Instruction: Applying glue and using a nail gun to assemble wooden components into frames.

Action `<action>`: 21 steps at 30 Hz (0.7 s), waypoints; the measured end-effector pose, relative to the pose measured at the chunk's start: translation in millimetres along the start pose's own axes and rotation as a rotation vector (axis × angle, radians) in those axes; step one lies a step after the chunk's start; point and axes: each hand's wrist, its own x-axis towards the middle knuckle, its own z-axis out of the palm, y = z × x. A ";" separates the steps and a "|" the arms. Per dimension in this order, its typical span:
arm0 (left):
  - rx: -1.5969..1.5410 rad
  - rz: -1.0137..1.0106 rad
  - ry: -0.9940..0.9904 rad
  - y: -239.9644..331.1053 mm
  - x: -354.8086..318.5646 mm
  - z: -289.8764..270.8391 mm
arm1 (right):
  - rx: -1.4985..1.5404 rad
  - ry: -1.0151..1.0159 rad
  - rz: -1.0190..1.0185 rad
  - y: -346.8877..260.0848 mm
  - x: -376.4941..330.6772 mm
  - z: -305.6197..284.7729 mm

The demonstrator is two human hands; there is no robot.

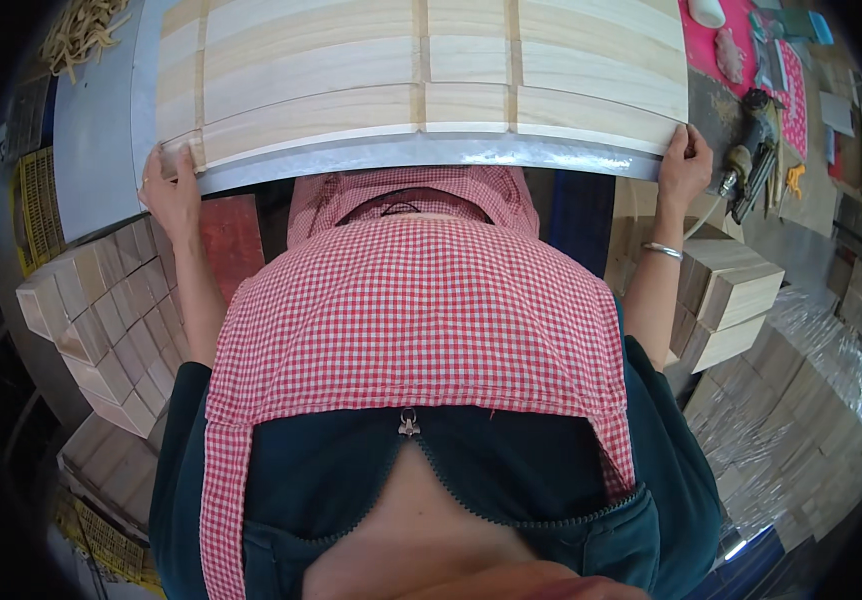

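Pale wooden boards lie edge to edge on a table, crossed by narrow tan strips running front to back. The nearest row forms a long front board along the table's near edge. My left hand grips its left end, thumb and fingers at the corner. At the opposite end, my right hand has its fingers closed on the right corner. Both arms reach forward, and a metal bangle circles my right wrist. The fingers' undersides are hidden.
Stacked wooden boxes stand at my left, with more wooden blocks at my right, partly under clear film. A power tool lies beyond my right hand. Wood-coloured strips are heaped far left. A yellow crate sits below.
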 end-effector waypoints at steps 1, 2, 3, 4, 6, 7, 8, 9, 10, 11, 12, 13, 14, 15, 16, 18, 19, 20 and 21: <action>0.001 0.032 -0.008 0.2 0.2 -1.1 | 0.020 0.003 -0.001 1.2 -0.5 1.0; 0.001 0.064 -0.017 0.4 0.6 -2.0 | 0.039 0.007 -0.002 2.4 -1.0 1.5; 0.001 0.097 -0.026 0.6 1.0 -2.9 | 0.059 0.011 -0.003 3.5 -1.4 1.7; 0.001 0.129 -0.035 0.5 0.7 -3.8 | 0.077 0.015 -0.004 4.2 -1.4 1.9; -0.013 0.143 -0.035 1.0 1.9 -4.9 | 0.088 0.000 0.005 3.5 -0.3 0.4; -0.028 0.157 -0.037 1.2 2.4 -5.3 | 0.096 -0.013 0.015 2.8 0.7 -0.7; -0.044 0.171 -0.039 1.3 2.8 -5.5 | 0.103 -0.027 0.024 2.1 1.8 -1.4; -0.060 0.184 -0.041 1.1 3.3 -5.7 | 0.111 -0.041 0.033 1.8 2.9 -1.3; -0.062 0.185 -0.040 1.4 3.7 -5.4 | 0.111 -0.039 0.032 2.5 3.7 -2.1; -0.068 0.177 -0.047 1.4 3.9 -5.0 | 0.078 -0.046 0.023 3.5 4.5 -2.4; -0.074 0.168 -0.053 1.1 3.8 -4.7 | 0.046 -0.053 0.012 4.4 5.3 -2.2; -0.081 0.159 -0.057 0.6 3.3 -4.6 | 0.015 -0.059 0.001 4.8 6.1 -1.7; -0.088 0.149 -0.061 -0.1 2.6 -4.8 | -0.015 -0.065 -0.012 4.4 6.8 -0.8; -0.093 0.149 -0.044 2.2 1.3 -6.4 | -0.004 -0.056 -0.021 2.7 7.3 -0.1; 0.014 0.134 -0.043 5.5 -5.5 -9.0 | -0.139 -0.037 -0.072 1.7 2.8 -2.5; 0.204 0.103 -0.019 20.2 -13.4 -3.6 | -0.405 0.038 -0.175 -8.2 -0.1 -1.9; 0.298 0.083 -0.006 29.6 -17.4 -1.3 | -0.536 0.080 -0.220 -16.3 0.1 0.5; 0.245 0.255 0.064 43.3 -24.7 0.8 | -0.403 0.092 -0.264 -30.0 -0.9 5.2; 0.192 0.435 0.127 63.6 -35.2 4.2 | -0.277 0.102 -0.302 -44.2 -6.4 11.4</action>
